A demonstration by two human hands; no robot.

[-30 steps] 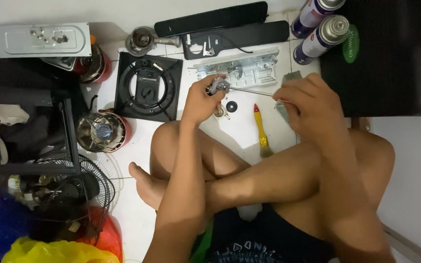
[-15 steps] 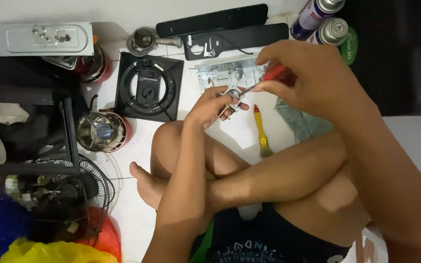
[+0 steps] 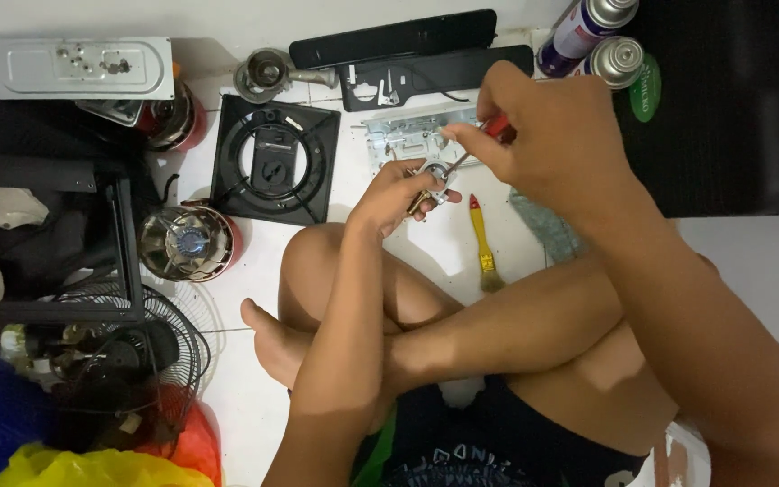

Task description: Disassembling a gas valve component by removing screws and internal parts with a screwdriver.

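From the head camera, looking down, a person sat cross-legged on a white floor point(image 3: 444, 252). The left hand point(image 3: 396, 194) was raised above the left knee, its fingers point(image 3: 433, 192) clenched around a small metal part point(image 3: 435, 173), which sat between thumb and fingertips just in front of the knee and above the floor. The right hand point(image 3: 547, 135) was held higher and nearer the camera, its fingers closed on the red handle of a screwdriver point(image 3: 480, 144); the thin shaft ran down and to the left, its tip touching the small metal part. Directly behind both hands a flat silver metal plate point(image 3: 407, 135) lay on the floor, partly hidden by them. A yellow brush with a red handle end point(image 3: 481, 245) lay on the floor just beside the hands, bristles pointing towards the person. Further back lay two long black panels point(image 3: 407, 50), and to their right two spray cans point(image 3: 592, 41) lay tilted near a dark case point(image 3: 732, 108). To the left of the hands lay a square black burner frame point(image 3: 272, 162) with a round opening, and behind it a small round metal fitting point(image 3: 268, 72). A round burner head with a red rim point(image 3: 187, 242) stood near the frame, a grey metal casing point(image 3: 78, 68) lay at the far left corner, and a black wire fan guard point(image 3: 119, 361) rested beside coloured plastic bags point(image 3: 65, 460) at the lower left.
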